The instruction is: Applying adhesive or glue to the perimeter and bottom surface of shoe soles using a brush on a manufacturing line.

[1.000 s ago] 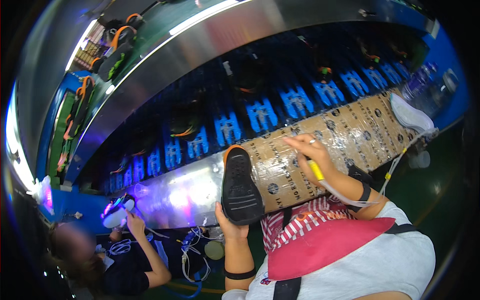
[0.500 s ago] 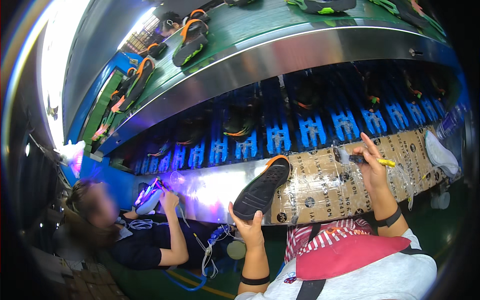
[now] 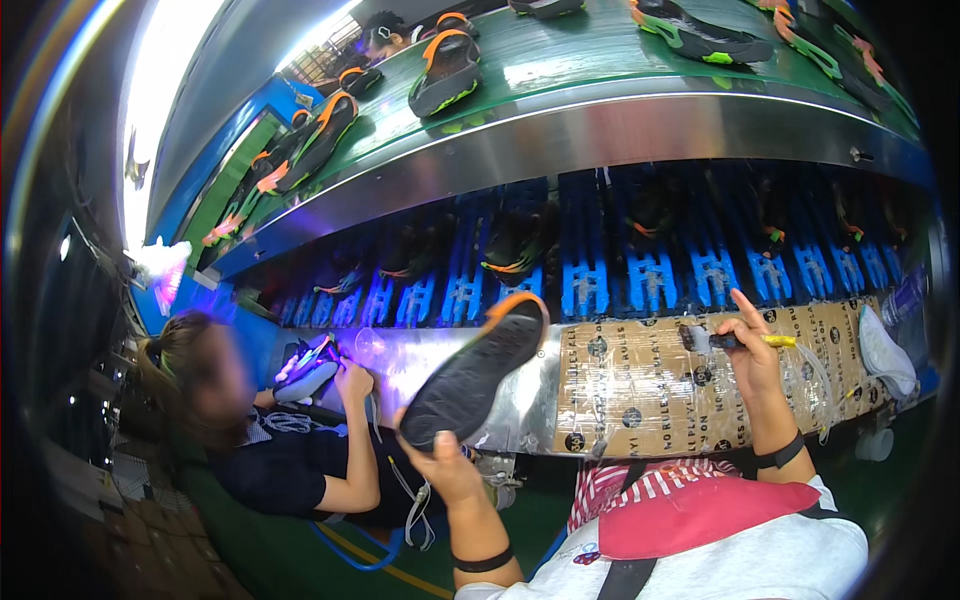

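My left hand (image 3: 447, 472) grips the heel end of a black shoe sole (image 3: 478, 375) with an orange rim at its toe. The sole is tilted up to the right over the metal table edge, slightly blurred by motion. In my right hand (image 3: 757, 362) is a brush (image 3: 722, 341) with a dark handle, whitish bristles to the left and a yellow end to the right joined to a clear tube. My index finger points upward away from it. The brush is above a taped cardboard sheet (image 3: 650, 400).
Behind the table stands a row of blue forked holders (image 3: 585, 285) bearing dark soles. Above them runs a green conveyor belt (image 3: 560, 65) with more soles. A white pad (image 3: 885, 355) lies at the right end. At left, a co-worker (image 3: 290, 450) handles a shoe part.
My left hand has moved the sole leftward and turned it, so a smoother face shows. My right hand still holds the brush over the cardboard. The whole view has shifted slightly.
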